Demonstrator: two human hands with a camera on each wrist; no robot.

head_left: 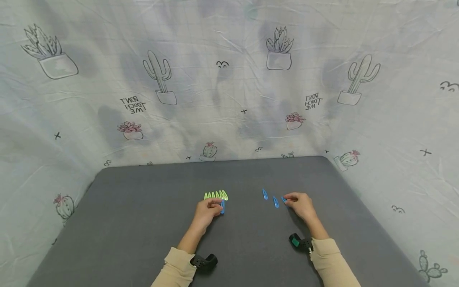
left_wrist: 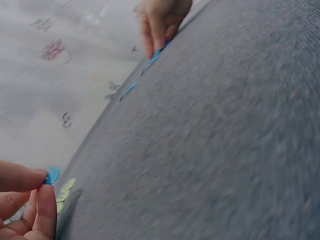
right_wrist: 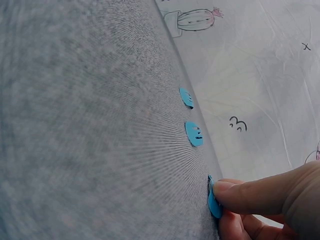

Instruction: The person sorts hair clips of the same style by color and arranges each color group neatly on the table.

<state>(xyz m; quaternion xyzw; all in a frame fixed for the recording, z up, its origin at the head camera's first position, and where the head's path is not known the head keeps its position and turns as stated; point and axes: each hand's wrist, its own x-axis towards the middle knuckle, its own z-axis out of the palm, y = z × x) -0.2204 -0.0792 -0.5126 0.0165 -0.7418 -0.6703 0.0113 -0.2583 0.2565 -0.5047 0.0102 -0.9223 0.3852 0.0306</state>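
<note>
Between thumb and finger, my left hand (head_left: 206, 213) pinches a blue snap hair clip (head_left: 222, 206), held just in front of a row of several yellow-green hair clips (head_left: 216, 195). In the left wrist view this blue clip (left_wrist: 52, 175) sticks out from the fingertips, with the yellow-green clips (left_wrist: 64, 195) partly hidden behind the hand. My right hand (head_left: 300, 205) pinches another blue hair clip (right_wrist: 214, 200) at the table surface; the fingers cover part of it. Two more blue clips lie to its left, one nearer (head_left: 275, 202) and one farther (head_left: 265, 194).
The grey table (head_left: 244, 239) runs back to a white cloth (head_left: 229, 87) printed with cacti, which also hangs at both sides. Black straps with small devices sit on the left wrist (head_left: 203, 262) and right wrist (head_left: 300, 242).
</note>
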